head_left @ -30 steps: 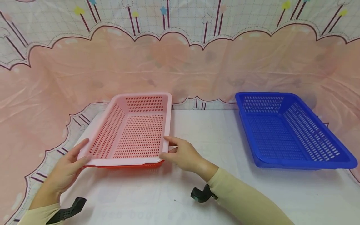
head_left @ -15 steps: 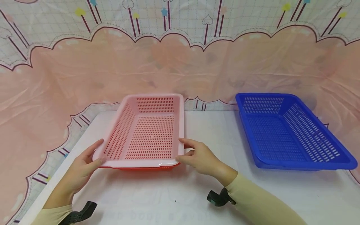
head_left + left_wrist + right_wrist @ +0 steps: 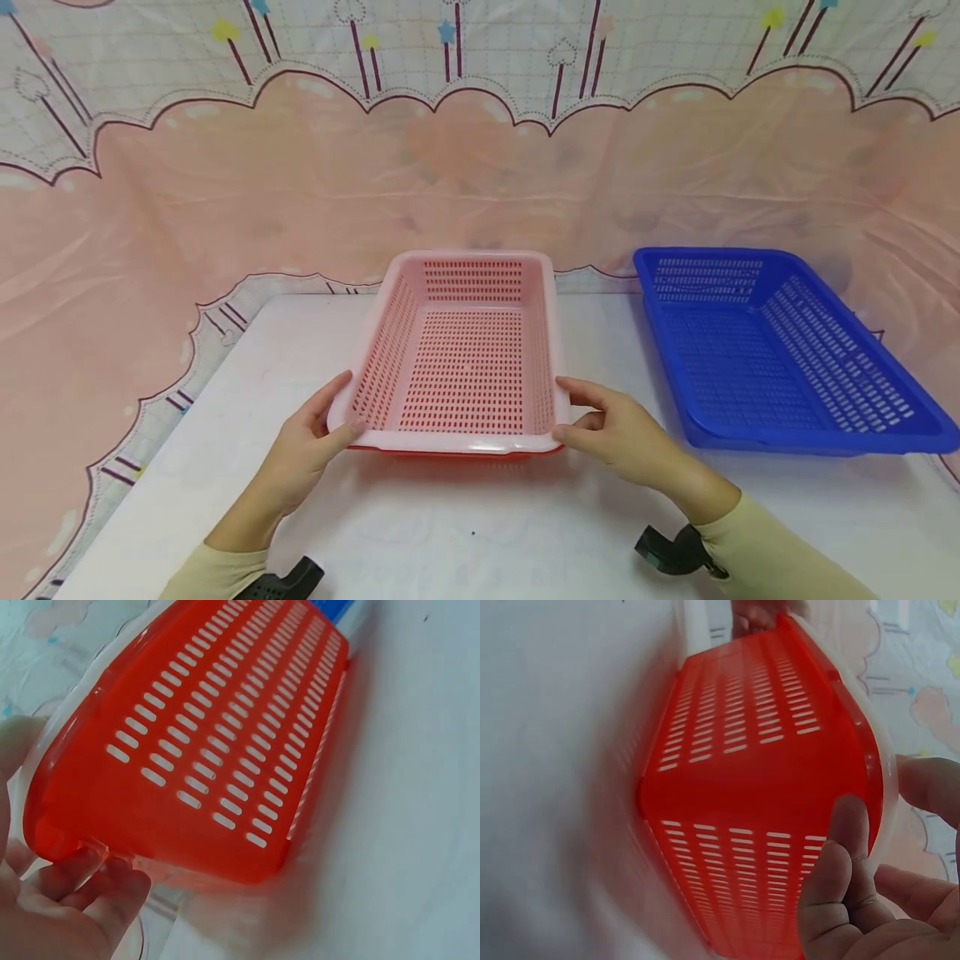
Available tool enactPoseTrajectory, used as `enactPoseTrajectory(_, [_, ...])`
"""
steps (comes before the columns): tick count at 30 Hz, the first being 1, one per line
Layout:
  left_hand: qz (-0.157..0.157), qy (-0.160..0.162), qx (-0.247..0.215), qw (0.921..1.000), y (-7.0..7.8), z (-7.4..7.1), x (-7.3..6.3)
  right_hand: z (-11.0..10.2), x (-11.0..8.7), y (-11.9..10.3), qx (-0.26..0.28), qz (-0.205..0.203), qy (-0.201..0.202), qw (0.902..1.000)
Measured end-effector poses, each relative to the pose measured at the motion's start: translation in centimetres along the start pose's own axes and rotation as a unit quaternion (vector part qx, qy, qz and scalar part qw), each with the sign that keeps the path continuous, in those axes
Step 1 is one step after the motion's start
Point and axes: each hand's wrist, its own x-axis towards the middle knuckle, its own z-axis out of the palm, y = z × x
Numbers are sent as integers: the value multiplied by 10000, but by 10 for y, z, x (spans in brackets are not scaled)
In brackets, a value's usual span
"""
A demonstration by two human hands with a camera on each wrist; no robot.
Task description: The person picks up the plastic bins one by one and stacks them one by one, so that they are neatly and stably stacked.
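Observation:
A pink slotted basket is nested inside a red slotted basket, whose rim shows just under the pink one in the head view. My left hand grips the near left corner, thumb on the pink rim and fingers curled beneath. At the near right corner my right hand pinches both rims the same way, its fingertips against the red wall in the right wrist view. To the right lies a blue slotted basket, with nothing in it and no hand on it.
The baskets are over a white-covered table, whose left edge slants away. A patterned pink and white cloth hangs behind it. Black wrist cameras sit at both sleeves.
Both hands have carried the nested pink and red baskets rightward across the table, nearer to the blue basket. The blue basket has stayed in place.

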Motion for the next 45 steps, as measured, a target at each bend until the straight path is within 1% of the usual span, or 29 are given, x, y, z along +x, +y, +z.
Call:
enactPoseTrajectory(6, [-17, -99, -276, 9996, 4, 25, 2, -21, -17, 5, -271, -77, 49, 9996])
enactPoseTrajectory(10, [-78, -122, -343, 9993, 6, 38, 3, -30, -26, 9, -402, -49, 181, 9990])
enactPoseTrajectory(14, [-111, -92, -434, 9990, 7, 48, 6, -34, -34, 14, -415, -70, 290, 9987])
enactPoseTrajectory(18, [-171, -52, -661, 9977, 8, 58, 6, -34, -40, 19, -532, -111, 460, 9975])
enactPoseTrajectory(21, [-154, -65, -763, 9969, 8, 64, 7, -35, -43, 24, -550, -178, 586, 9966])
enactPoseTrajectory(26, [22, -114, -640, 9979, 8, 66, 12, -37, -44, 26, -278, -332, 616, 9972])
enactPoseTrajectory(34, [274, -25, -619, 9977, 2, 66, 16, -38, -41, 31, 61, -614, 488, 9969])
enactPoseTrajectory(39, [286, -10, -606, 9978, 0, 65, 14, -37, -41, 32, 339, -557, 405, 9970])
enactPoseTrajectory(45, [336, 52, -537, 9980, 3, 65, 13, -37, -41, 28, 307, -483, 475, 9972])
